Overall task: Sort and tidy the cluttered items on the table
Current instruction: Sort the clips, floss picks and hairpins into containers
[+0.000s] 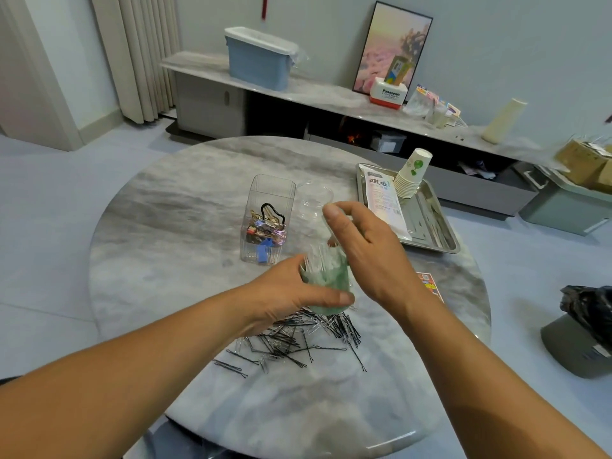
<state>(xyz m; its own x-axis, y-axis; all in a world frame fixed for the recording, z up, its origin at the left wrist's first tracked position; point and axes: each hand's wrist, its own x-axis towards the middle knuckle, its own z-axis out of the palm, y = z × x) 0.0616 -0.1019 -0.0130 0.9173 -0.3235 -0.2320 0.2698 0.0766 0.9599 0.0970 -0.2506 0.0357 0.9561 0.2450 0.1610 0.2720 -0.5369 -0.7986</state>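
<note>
A clear square box [268,220] of clips is being kept at the table's [165,226] middle left. Just right and nearer, a green cup [326,281] is being gripped by the left hand [291,293] above scattered hairpins [298,342]. The right hand [367,253] is being held over it, fingers loosely curled; whether anything is being pinched cannot be told. A steel tray [443,233] is being occupied by paper cups [412,175] far right.

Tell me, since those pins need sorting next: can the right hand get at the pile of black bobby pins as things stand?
Probably yes. The bobby pins lie loose on the marble table just below the right hand, nothing covering them on its side. The left hand, holding the green container, overlaps only the pile's far left edge.
</note>
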